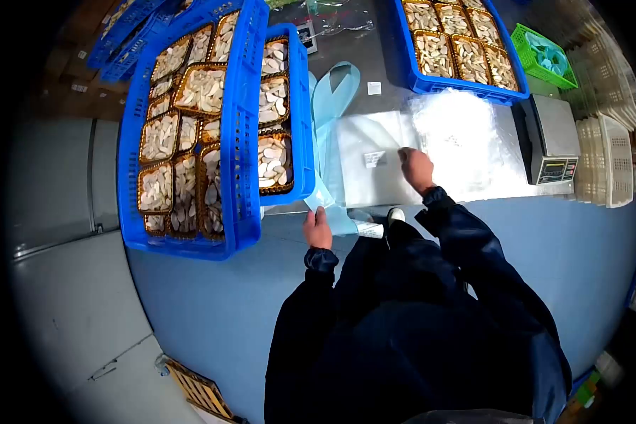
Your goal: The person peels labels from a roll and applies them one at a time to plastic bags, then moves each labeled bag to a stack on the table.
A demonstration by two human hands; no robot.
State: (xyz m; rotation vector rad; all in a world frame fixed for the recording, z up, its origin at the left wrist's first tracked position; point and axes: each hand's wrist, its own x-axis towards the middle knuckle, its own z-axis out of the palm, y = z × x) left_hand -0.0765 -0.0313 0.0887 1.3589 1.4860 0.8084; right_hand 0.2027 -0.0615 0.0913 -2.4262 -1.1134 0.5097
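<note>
My left hand (317, 229) pinches a long light-blue label backing strip (328, 145) at the table's front edge. The strip loops away across the table, and a white label end (369, 230) hangs beside the hand. My right hand (417, 169) is closed, fingertips down at the right edge of a flat clear plastic bag (357, 127). A small printed label (375, 159) lies on that bag, left of my right hand. Just beyond this hand spreads a pile of clear plastic bags (459, 134), partly washed out by glare.
Blue crates (242, 141) with trays of sliced pale food (203, 89) stand at left; another blue crate (466, 83) is at the back right. A scale (555, 141), green basket (526, 60) and white baskets (615, 159) are on the right. A loose label (374, 88) lies behind the bag.
</note>
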